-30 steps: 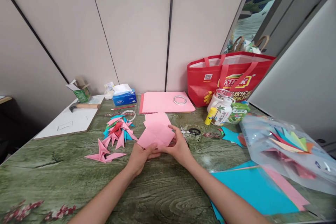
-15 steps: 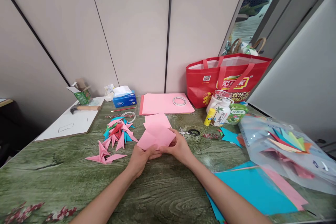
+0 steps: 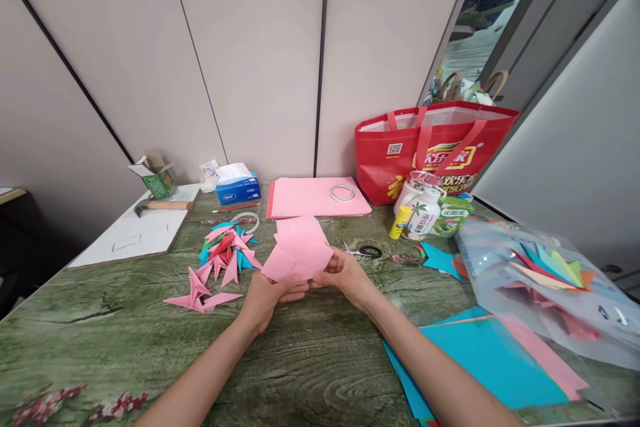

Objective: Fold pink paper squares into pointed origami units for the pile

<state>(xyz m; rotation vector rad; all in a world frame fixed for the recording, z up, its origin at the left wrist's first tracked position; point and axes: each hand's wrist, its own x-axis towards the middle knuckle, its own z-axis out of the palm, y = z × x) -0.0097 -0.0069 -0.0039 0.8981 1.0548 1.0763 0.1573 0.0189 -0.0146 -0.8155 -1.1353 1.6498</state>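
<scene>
A creased square of pink paper is held between my two hands, tilted up above the table. My left hand pinches its lower left edge, and my right hand grips the right corner, thumb in front. Behind it lies a small stack of pink paper squares, partly covered by the held sheet. To the left is a pile of folded paper pieces in pink, blue and red. A few pink folded pieces sit nearer to me, beside my left hand.
Black-handled scissors, a glue stick and a white bottle stand or lie right of centre. Farther right are a red bag, blue paper sheets and a plastic bag. A hammer rests on a white board at left.
The pink sheet has tilted slightly between my hands. My left fingers have shifted along its lower edge, and my right hand has moved a little to the right.
</scene>
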